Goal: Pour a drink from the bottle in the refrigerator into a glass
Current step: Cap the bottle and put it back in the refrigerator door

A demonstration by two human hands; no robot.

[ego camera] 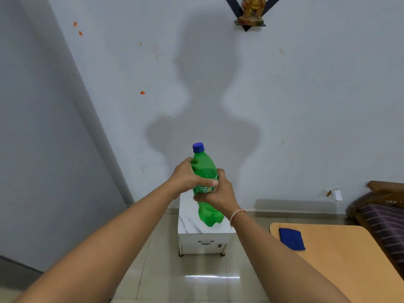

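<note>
Head view shows both hands, left hand and right hand, clamped round the green bottle held upright in mid-air above the white cabinet, blue cap on, where shaken soda might spray on opening.

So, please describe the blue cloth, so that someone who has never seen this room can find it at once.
Look at the light wooden table at the lower right, beside the small white cabinet against the wall. The blue cloth lies flat near the table's far left corner. It is the only thing visible on the tabletop, and dark blue.
</note>
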